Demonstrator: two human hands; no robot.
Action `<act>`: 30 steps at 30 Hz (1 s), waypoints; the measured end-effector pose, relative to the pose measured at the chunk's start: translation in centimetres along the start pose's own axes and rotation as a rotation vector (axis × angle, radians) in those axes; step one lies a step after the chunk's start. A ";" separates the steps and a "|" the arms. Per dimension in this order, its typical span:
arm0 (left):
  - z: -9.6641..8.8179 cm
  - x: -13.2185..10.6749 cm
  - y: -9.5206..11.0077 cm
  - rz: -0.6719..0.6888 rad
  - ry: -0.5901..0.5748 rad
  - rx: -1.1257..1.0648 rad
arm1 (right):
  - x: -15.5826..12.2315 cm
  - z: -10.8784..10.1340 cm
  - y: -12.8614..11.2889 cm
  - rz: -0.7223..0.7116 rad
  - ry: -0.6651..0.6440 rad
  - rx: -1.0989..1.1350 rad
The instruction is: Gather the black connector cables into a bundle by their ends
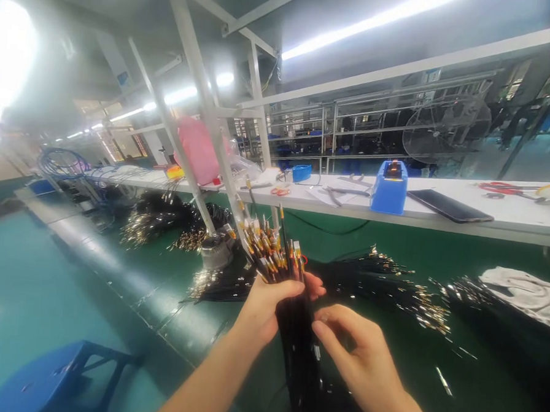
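My left hand (pixel 270 304) is wrapped round a thick bundle of black cables (pixel 295 342), held upright over the green belt. Their gold and orange tipped ends (pixel 273 246) fan out above my fingers. My right hand (pixel 354 351) sits just right of the bundle, below the left hand, with its fingers curled in against the black cables. I cannot make out whether it pinches a single cable.
Heaps of black cables with gold ends (pixel 390 286) lie across the green belt (pixel 477 389). A white cloth (pixel 523 293) lies at the right. The white shelf (pixel 509 215) behind carries a blue device (pixel 389 187), a dark phone (pixel 450 206), scissors and tools. A blue stool (pixel 49 378) stands lower left.
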State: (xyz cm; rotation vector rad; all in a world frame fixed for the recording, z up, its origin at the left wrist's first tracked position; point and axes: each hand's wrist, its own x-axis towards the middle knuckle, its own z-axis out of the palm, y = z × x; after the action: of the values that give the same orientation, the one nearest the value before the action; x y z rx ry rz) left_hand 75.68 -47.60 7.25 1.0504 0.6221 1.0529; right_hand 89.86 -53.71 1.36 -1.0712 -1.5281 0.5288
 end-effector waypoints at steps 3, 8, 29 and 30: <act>-0.3 -0.2 0.0 0.004 -0.013 -0.014 | 0.4 -0.3 -0.5 0.045 0.026 0.103; -0.7 -0.2 -0.1 0.052 0.000 0.028 | 2.5 -1.8 -2.2 0.086 0.034 0.266; 1.4 0.1 2.9 0.010 -0.128 0.033 | 9.3 -2.2 -6.5 -0.223 0.080 0.120; 1.5 0.3 2.7 0.000 -0.112 0.039 | 9.8 -2.4 -6.3 -0.232 0.064 0.091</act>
State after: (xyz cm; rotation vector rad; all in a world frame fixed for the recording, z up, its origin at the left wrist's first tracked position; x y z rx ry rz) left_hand 76.04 -47.57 10.36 1.1352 0.5541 0.9782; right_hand 90.53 -49.07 12.29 -0.8203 -1.5326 0.3951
